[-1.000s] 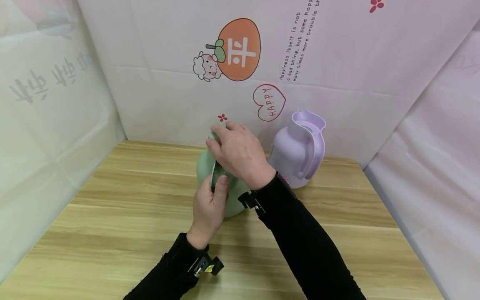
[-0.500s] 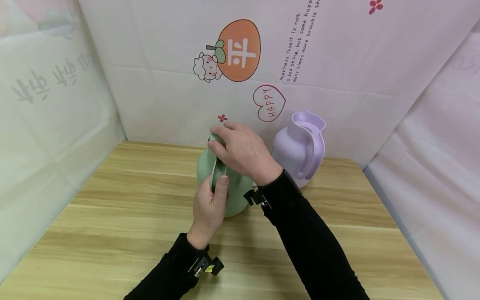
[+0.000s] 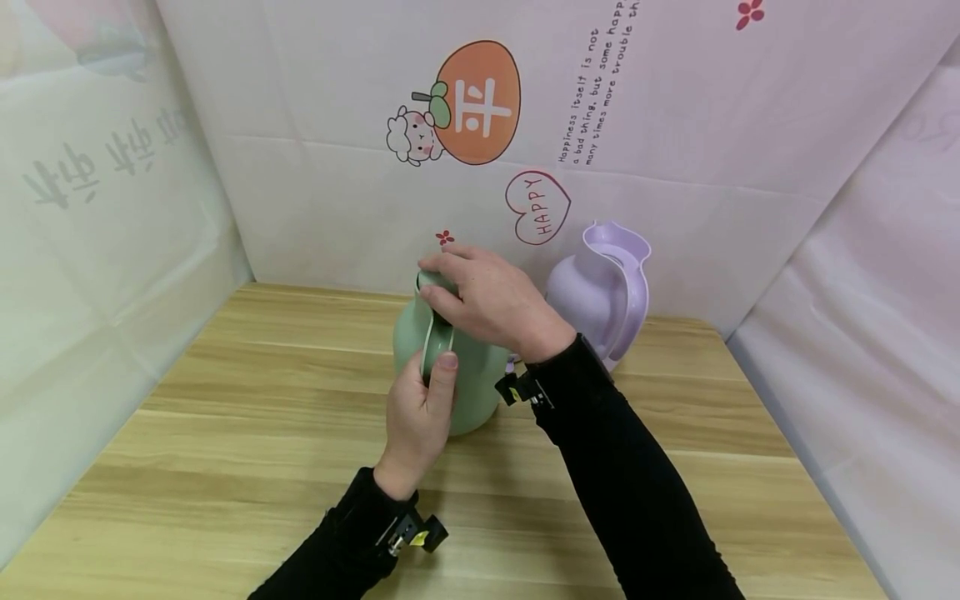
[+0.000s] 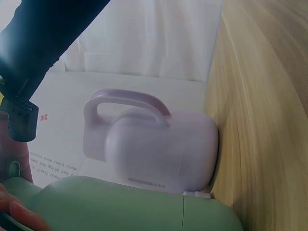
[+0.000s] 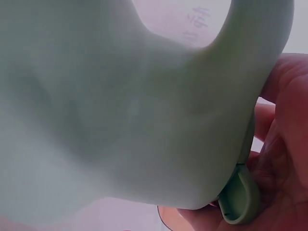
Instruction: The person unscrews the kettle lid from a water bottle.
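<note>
A light green thermos jug (image 3: 477, 385) stands upright on the table, its handle towards me. My left hand (image 3: 418, 415) grips that handle, thumb on its near side; in the left wrist view its fingers (image 4: 21, 214) show beside the green body. Over the jug's top lies my right hand (image 3: 491, 302), fingers bent over the lid, which it mostly hides. From the right wrist view, the fingers and palm (image 5: 291, 130) wrap the top, against a small green tab (image 5: 240, 197) sticking out at the rim.
Close behind and right of the green jug stands a lilac thermos jug (image 3: 576, 293), partly covered by my right arm. The wooden table (image 3: 225, 433) ends at a white printed cloth (image 3: 322, 208) at the back, with more cloth on both sides.
My right hand and forearm have turned slightly, the wrist shifting right and a little down, while the fingers stay at the jug's top. The left hand and both jugs keep their places.
</note>
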{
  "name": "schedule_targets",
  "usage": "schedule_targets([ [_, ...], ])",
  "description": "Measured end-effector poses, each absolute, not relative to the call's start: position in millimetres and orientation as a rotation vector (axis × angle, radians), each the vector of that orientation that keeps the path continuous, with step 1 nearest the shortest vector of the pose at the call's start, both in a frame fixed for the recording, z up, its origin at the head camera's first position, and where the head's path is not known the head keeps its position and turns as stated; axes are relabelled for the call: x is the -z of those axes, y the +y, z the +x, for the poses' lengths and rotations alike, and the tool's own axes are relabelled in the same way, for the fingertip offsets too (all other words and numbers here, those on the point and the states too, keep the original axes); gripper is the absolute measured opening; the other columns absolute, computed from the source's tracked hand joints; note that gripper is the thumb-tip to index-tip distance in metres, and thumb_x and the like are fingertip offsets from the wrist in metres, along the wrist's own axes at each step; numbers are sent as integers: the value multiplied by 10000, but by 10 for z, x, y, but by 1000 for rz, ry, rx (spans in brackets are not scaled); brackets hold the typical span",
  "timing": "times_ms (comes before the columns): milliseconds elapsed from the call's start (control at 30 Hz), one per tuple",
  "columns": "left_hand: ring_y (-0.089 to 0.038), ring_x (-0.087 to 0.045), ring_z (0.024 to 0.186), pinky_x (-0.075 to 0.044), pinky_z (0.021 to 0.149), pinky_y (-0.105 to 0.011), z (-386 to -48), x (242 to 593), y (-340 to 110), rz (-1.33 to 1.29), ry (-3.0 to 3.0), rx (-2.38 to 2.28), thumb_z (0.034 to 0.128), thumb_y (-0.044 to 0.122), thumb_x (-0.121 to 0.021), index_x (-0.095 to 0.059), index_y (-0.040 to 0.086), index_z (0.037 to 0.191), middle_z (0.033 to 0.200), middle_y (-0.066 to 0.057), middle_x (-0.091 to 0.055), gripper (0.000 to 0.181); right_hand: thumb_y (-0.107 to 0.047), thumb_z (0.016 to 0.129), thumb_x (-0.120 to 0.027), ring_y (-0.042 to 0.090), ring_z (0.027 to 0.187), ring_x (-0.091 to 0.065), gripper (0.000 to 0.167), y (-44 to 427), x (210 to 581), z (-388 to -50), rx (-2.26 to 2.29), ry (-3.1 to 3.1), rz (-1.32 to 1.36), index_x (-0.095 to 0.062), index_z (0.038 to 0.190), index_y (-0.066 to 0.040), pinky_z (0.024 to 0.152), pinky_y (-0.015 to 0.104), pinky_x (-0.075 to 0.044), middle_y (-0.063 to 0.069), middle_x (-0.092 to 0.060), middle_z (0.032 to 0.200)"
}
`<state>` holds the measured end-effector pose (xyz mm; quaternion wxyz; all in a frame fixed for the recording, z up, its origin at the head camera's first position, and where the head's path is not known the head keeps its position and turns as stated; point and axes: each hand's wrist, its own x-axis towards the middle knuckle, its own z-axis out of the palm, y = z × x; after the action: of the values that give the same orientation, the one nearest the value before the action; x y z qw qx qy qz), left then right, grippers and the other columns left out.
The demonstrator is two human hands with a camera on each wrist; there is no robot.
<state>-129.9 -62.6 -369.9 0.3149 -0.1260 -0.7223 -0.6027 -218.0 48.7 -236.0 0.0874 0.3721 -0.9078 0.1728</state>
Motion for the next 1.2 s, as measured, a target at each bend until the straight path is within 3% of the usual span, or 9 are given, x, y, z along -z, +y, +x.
schedule_targets([
  [300, -101, -402, 500, -333, 480, -282, -1300, 3712, -628, -339, -1897, 1584, 1106, 208, -507, -470, 96, 774, 606, 38, -430, 352, -356, 1071, -546, 188, 1463, -467, 419, 470, 2312, -2178, -496, -2720, 1155, -615, 1448, -188, 1187, 391, -394, 23, -581, 1507],
  [567, -92, -402, 499, -332, 478, -269, -1291, 3721, -621, -342, -1898, 1594, 1111, 218, -507, -482, 98, 785, 604, 41, -437, 348, -311, 1069, -522, 259, 1485, -458, 486, 363, 2281, -2068, -339, -2672, 1091, -555, 1491, -71, 1277, 418, -246, 104, -592, 1500],
  [833, -79, -398, 502, -342, 479, -266, -1291, 3728, -612, -373, -1849, 1590, 1116, 211, -504, -492, 94, 787, 608, 8, -458, 350, -459, 1075, -535, 386, 1307, -563, 542, 162, 2353, -1896, -175, -2683, 737, -527, 1522, -151, 1096, 462, -466, 192, -583, 1456],
  [967, -80, -403, 512, -349, 494, -258, -1293, 3726, -616, -382, -1842, 1589, 1121, 241, -498, -495, 91, 787, 612, 2, -460, 366, -392, 1096, -513, 358, 1308, -572, 455, 135, 2365, -1886, -149, -2704, 727, -574, 1478, -153, 1080, 439, -476, 197, -608, 1426],
  [1200, -93, -410, 512, -351, 491, -268, -1299, 3729, -624, -385, -1839, 1599, 1111, 174, -508, -497, 96, 806, 621, 16, -459, 315, -340, 1096, -518, 322, 1166, -622, 390, 163, 2374, -1908, -184, -2667, 778, -640, 1406, -139, 1018, 408, -503, 140, -670, 1295],
])
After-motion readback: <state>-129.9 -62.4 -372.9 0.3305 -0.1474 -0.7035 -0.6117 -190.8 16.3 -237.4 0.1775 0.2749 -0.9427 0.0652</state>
